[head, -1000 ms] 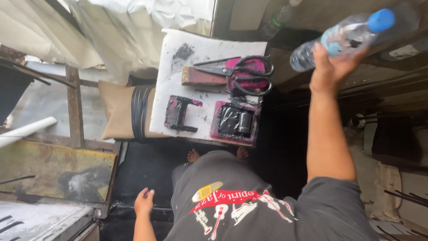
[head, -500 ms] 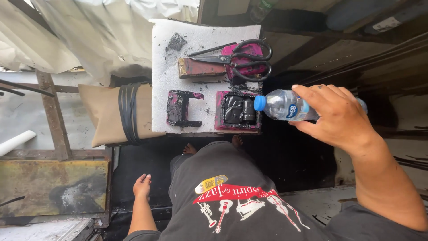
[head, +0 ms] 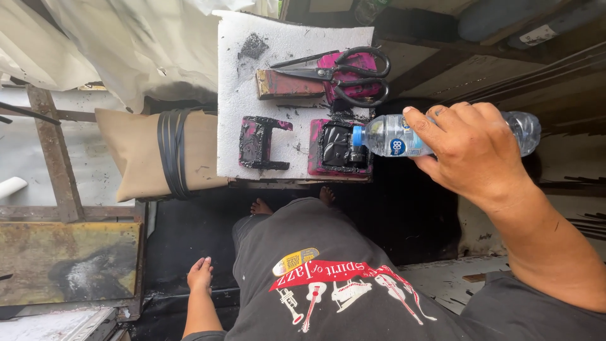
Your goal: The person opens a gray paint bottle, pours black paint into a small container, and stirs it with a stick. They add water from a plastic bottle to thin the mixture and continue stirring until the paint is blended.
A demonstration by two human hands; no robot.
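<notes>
Our right hand [head: 473, 148] is wrapped around a clear water bottle [head: 404, 136], held level, long axis sideways, blue cap [head: 358, 136] just over the white foam board's [head: 233, 95] edge by the ink-stained black pad [head: 338, 148]. Left hand [head: 201, 275] hangs open and empty, well below the board. Scissors [head: 350, 72] lie farther back on it.

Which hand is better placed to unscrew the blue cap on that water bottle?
Probably the left hand: it is empty and hangs by the leg, while the right hand grips the bottle sideways, its blue cap pointing left.
</notes>
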